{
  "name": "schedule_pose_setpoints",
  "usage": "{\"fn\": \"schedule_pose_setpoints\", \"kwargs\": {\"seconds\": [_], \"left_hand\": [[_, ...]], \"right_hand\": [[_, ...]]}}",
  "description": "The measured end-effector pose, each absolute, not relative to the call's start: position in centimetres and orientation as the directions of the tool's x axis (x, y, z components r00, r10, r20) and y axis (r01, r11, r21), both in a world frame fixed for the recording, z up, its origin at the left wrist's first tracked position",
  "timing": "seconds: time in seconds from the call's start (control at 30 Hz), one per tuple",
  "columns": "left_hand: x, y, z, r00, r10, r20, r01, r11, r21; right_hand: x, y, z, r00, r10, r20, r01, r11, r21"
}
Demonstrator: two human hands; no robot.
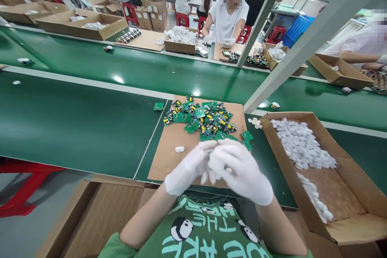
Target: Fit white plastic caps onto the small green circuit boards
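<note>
My left hand (193, 163) and my right hand (243, 169), both in white gloves, meet over the near part of a cardboard sheet (165, 159). Their fingers are curled together around something small, mostly hidden and blurred, so its kind cannot be made out. Just beyond them lies a heap of small green circuit boards (199, 113) with yellow and black components. Left of the hands, a small white plastic piece (179, 149) rests on the sheet. A few loose boards (247, 136) sit at the sheet's right edge.
At right stands a cardboard box (347, 193) of white plastic pieces (302, 141). Small pale discs (255, 123) lie beside it. A slanted metal post (296, 44) rises behind. Across the green conveyor (136, 72), a co-worker (229, 16) in white gloves sits behind more boxes.
</note>
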State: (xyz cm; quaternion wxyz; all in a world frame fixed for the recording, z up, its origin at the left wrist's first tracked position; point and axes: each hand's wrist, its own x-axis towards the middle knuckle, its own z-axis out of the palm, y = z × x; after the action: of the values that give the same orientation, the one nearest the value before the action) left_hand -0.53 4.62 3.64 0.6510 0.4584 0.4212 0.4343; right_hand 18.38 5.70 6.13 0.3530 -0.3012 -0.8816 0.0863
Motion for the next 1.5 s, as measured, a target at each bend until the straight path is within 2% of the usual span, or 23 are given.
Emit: {"fn": "schedule_pose_setpoints", "kwargs": {"seconds": [0.07,0.1,0.13,0.17,0.2,0.37,0.53,0.7,0.8,0.87,0.93,1.03,1.13,1.23,1.37,1.43,1.5], "left_hand": [[-1.6,6.5,2.9,0.131,0.985,-0.113,0.017,0.112,0.994],[-2.1,7.7,2.6,0.012,0.999,-0.03,0.287,0.025,0.958],[-2.4,8.9,2.4,-0.055,0.995,0.081,0.575,-0.035,0.817],[-2.7,10.3,2.2,-0.07,0.988,0.139,0.675,-0.055,0.736],[-2.9,11.6,2.2,-0.058,0.982,0.178,0.724,-0.081,0.685],[-2.2,17.5,2.6,0.115,0.967,0.226,0.871,-0.208,0.444],[-0.8,20.1,3.1,0.248,0.959,0.135,0.918,-0.277,0.285],[-0.5,20.2,3.5,0.238,0.959,0.155,0.935,-0.269,0.232],[-1.1,19.3,4.2,0.2,0.95,0.24,0.931,-0.26,0.255],[-1.6,18.3,4.6,0.162,0.945,0.284,0.93,-0.243,0.276],[-2.0,16.7,5.0,0.117,0.933,0.339,0.902,-0.243,0.357],[-2.2,13.4,5.2,0.041,0.916,0.4,0.733,-0.299,0.611],[-2.3,9.7,5.0,-0.007,0.951,0.309,0.518,-0.261,0.815],[-2.8,6.7,4.5,-0.098,0.986,0.135,0.243,-0.108,0.964],[-3.6,4.5,3.1,-0.161,0.984,-0.081,-0.108,0.064,0.992],[-3.6,3.9,2.5,-0.129,0.981,-0.144,-0.214,0.114,0.97],[-3.2,3.5,1.9,-0.086,0.976,-0.199,-0.291,0.167,0.942]], "right_hand": [[18.4,9.7,6.3,-0.491,0.693,0.528,0.591,0.71,-0.382],[18.5,12.1,6.3,-0.445,0.757,0.479,0.66,0.639,-0.396],[18.7,14.7,6.2,-0.405,0.837,0.368,0.733,0.538,-0.416],[18.8,17.4,6.0,-0.344,0.91,0.232,0.809,0.412,-0.418],[19.0,19.8,5.8,-0.278,0.941,0.195,0.847,0.336,-0.413],[19.7,27.0,5.1,-0.093,0.99,0.101,0.915,0.125,-0.384],[19.9,24.8,5.3,-0.112,0.99,0.088,0.915,0.137,-0.38],[19.3,14.6,4.7,-0.236,0.968,0.089,0.877,0.252,-0.41],[18.7,8.4,3.3,-0.208,0.963,0.173,0.88,0.261,-0.397],[18.1,6.1,2.3,-0.192,0.968,0.159,0.901,0.238,-0.363],[17.3,5.2,1.3,-0.194,0.979,0.058,0.925,0.202,-0.323],[15.9,5.7,0.4,-0.16,0.986,-0.044,0.941,0.139,-0.31],[15.1,6.6,0.0,-0.104,0.992,-0.077,0.927,0.068,-0.368],[15.3,7.1,0.0,-0.095,0.99,-0.101,0.872,0.033,-0.488],[16.8,6.7,0.9,-0.134,0.984,-0.121,0.707,0.009,-0.707],[17.8,6.3,1.5,-0.18,0.962,-0.206,0.465,-0.102,-0.879],[18.5,6.0,2.0,-0.255,0.919,-0.302,0.174,-0.263,-0.949]]}}
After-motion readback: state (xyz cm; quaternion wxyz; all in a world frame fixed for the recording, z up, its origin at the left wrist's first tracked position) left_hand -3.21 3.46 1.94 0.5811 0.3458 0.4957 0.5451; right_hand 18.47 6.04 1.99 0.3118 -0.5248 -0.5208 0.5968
